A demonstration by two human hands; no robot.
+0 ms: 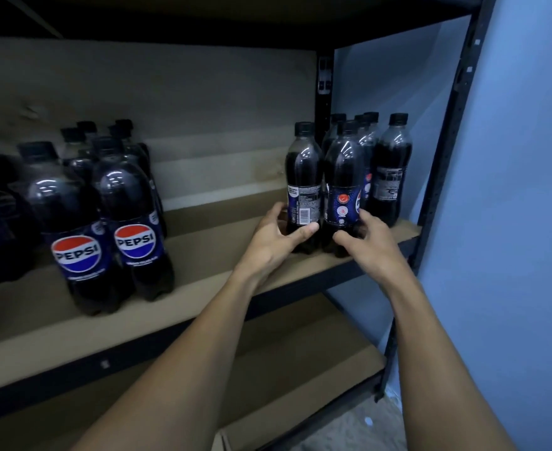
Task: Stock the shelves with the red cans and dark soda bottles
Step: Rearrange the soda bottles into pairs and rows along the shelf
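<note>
Two dark soda bottles stand side by side near the front right of the wooden shelf. My left hand wraps the base of the left bottle, thumb across its front. My right hand grips the base of the right bottle, which has a blue label. Both bottles stand upright on the shelf board. Behind them and to the right stand several more small dark bottles. No red cans are in view.
A cluster of larger Pepsi bottles fills the left of the shelf. The black metal upright and a blue wall bound the right side. A lower shelf board lies below, and an open cardboard box edge shows at the bottom.
</note>
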